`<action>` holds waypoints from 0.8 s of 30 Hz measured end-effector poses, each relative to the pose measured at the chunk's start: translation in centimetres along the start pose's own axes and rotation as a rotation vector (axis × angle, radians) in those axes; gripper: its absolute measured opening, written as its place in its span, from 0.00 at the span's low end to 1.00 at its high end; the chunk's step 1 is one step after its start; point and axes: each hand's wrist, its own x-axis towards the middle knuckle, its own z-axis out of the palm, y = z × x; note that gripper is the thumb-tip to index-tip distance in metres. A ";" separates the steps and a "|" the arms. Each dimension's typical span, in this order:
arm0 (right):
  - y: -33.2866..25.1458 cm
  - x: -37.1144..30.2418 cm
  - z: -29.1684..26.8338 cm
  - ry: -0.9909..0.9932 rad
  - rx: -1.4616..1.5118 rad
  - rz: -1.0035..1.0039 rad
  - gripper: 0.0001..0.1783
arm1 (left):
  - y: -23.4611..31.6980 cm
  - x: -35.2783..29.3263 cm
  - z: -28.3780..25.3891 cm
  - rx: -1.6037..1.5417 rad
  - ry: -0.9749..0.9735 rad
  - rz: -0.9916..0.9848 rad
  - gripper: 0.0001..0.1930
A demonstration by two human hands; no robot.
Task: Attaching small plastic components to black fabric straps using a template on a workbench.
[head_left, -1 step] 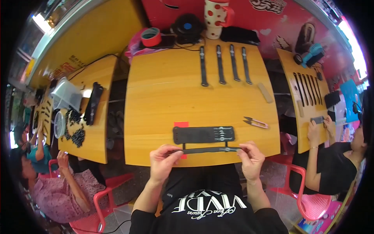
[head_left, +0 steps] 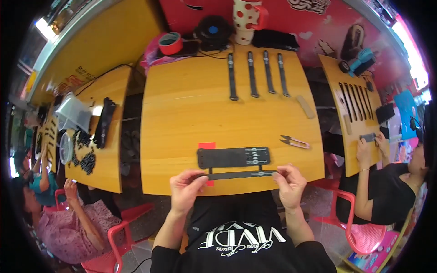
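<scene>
A thin dark strap is stretched level between my hands, close to the table's front edge. My left hand pinches its left end between thumb and fingers. At the other end, beside some pale printed marks, my right hand grips it the same way. Just beyond the strap lies a wider dark rectangular panel with pale marks on its right part. Two short dark pieces show between panel and strap; how they join is too small to tell. Red tape peeks out behind the panel's left end.
Thread snips lie to the right on the wooden table, with a tan bar farther back. Several finished-looking straps lie in a row near a spotted tumbler, a red tape roll and a black fan. Co-workers sit at both side tables.
The whole view has shifted slightly, so the table appears a little farther left. Both hands keep their pinch on the strap, and its place beside the panel looks the same.
</scene>
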 end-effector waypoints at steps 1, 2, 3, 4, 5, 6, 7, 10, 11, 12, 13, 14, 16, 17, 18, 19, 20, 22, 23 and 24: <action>0.4 0.3 -0.1 -0.013 0.000 -0.002 0.07 | 0.1 0.3 -0.1 -0.036 0.002 -0.032 0.08; 0.6 0.5 -0.3 0.007 -0.019 -0.001 0.07 | 0.4 0.6 0.0 -0.066 -0.002 -0.040 0.09; 0.7 0.9 -0.2 -0.032 -0.013 -0.003 0.07 | 0.4 0.7 -0.2 -0.046 0.003 -0.025 0.10; 0.8 1.2 -0.1 -0.071 -0.007 -0.005 0.07 | 0.3 0.8 -0.4 -0.026 0.009 -0.010 0.11; 0.5 1.5 -0.1 -0.088 -0.028 0.005 0.07 | 0.2 0.9 -0.3 -0.028 -0.003 -0.017 0.11; 0.6 1.7 -0.1 -0.078 -0.038 0.009 0.07 | 0.2 0.9 -0.3 -0.009 0.019 -0.005 0.11; 0.7 1.9 -0.1 -0.093 -0.026 0.015 0.08 | 0.2 1.0 -0.2 0.012 0.041 0.007 0.11; 1.2 2.0 0.0 -0.101 -0.029 0.030 0.08 | -0.1 1.3 0.1 0.040 0.077 0.026 0.11; 1.4 2.0 0.0 -0.099 -0.038 0.033 0.08 | -0.1 1.4 0.2 0.037 0.073 0.018 0.11; 1.6 1.9 0.0 -0.097 -0.041 0.040 0.08 | 0.0 1.4 0.3 0.058 0.096 0.027 0.11; 1.8 1.9 0.0 -0.092 -0.089 0.048 0.08 | -0.1 1.5 0.3 0.078 0.120 0.035 0.10; 2.0 1.9 0.0 -0.087 -0.138 0.057 0.08 | -0.3 1.5 0.2 0.079 0.118 0.028 0.10; 2.1 2.2 0.0 -0.096 -0.195 0.012 0.08 | -0.5 1.6 -0.1 0.097 0.128 0.035 0.11; 2.1 2.3 0.1 -0.105 -0.250 -0.038 0.08 | -0.6 1.8 0.0 0.098 0.128 0.029 0.11; 2.0 2.5 0.1 -0.105 -0.253 -0.033 0.08 | -0.5 1.9 0.1 0.100 0.146 0.031 0.10; 1.9 2.6 0.1 -0.108 -0.265 -0.045 0.08 | -0.5 2.0 0.2 0.102 0.164 0.033 0.10; 1.9 2.7 0.2 -0.111 -0.276 -0.057 0.08 | -0.5 1.9 0.4 0.102 0.163 0.028 0.10; 1.8 2.6 0.3 -0.091 -0.257 -0.035 0.09 | -0.5 1.8 0.5 0.131 0.178 0.032 0.10; 1.9 2.6 0.4 -0.072 -0.236 -0.019 0.09 | -0.5 1.8 0.6 0.132 0.176 0.027 0.10; 2.0 2.5 0.4 -0.071 -0.237 -0.016 0.09 | -0.5 1.8 0.7 0.132 0.185 0.033 0.10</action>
